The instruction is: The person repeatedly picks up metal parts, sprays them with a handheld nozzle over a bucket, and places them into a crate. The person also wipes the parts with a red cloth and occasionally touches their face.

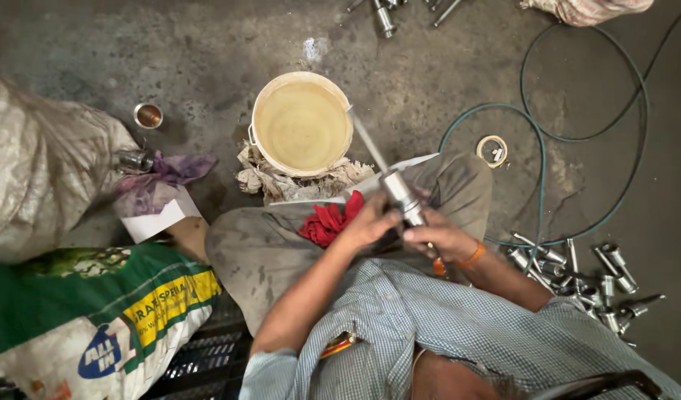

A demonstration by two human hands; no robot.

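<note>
I sit on the floor with my knees up. My left hand (370, 221) grips a red rag (329, 222) pressed against a long metal part (400, 194), a cylinder with a thin rod sticking out toward the bucket. My right hand (438, 235), with an orange band at the wrist, holds the lower end of that metal part. Both hands meet over my lap.
A white bucket (302, 124) of yellowish liquid stands ahead on crumpled rags. Several metal cylinders (592, 278) lie at right near a green hose (537, 185). Sacks (81, 311) lie at left, with a purple cloth (159, 181), a small tin (148, 115) and a tape roll (491, 150).
</note>
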